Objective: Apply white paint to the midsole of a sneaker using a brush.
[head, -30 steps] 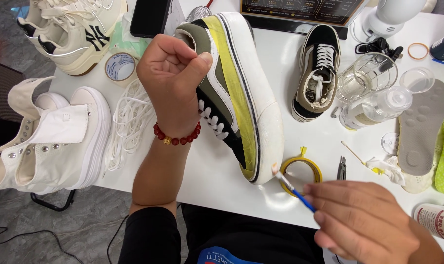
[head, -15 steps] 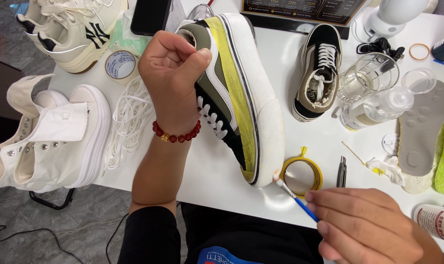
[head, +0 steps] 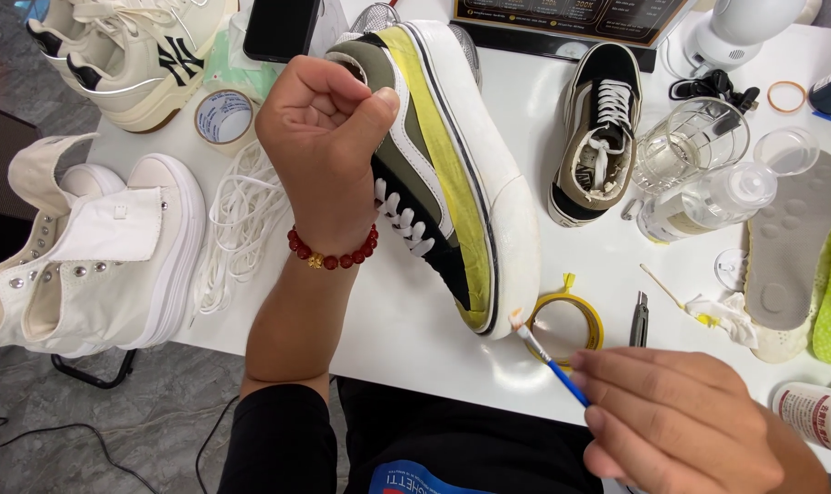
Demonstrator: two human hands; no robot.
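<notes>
My left hand [head: 328,146], with a red bead bracelet on the wrist, grips the collar of an olive and black sneaker [head: 438,174] tipped on its side, its white sole facing right. A strip of yellow tape runs along the sneaker's upper above the sole. My right hand [head: 690,430] at the lower right holds a thin blue-handled brush [head: 548,355]. The brush tip touches the white sole at the toe. A roll of yellow tape [head: 566,320] lies just beside the toe.
White high-top shoes [head: 86,265] and loose white laces [head: 246,220] lie left, a cream sneaker [head: 132,55] and tape roll [head: 223,117] at the back left. The matching sneaker [head: 598,137], a glass cup [head: 690,146], a bottle [head: 708,201], a small knife [head: 639,320] and grey insoles [head: 790,247] sit right.
My right hand has shifted slightly, keeping the brush tip at the sole's toe. The left hand and sneaker have barely moved.
</notes>
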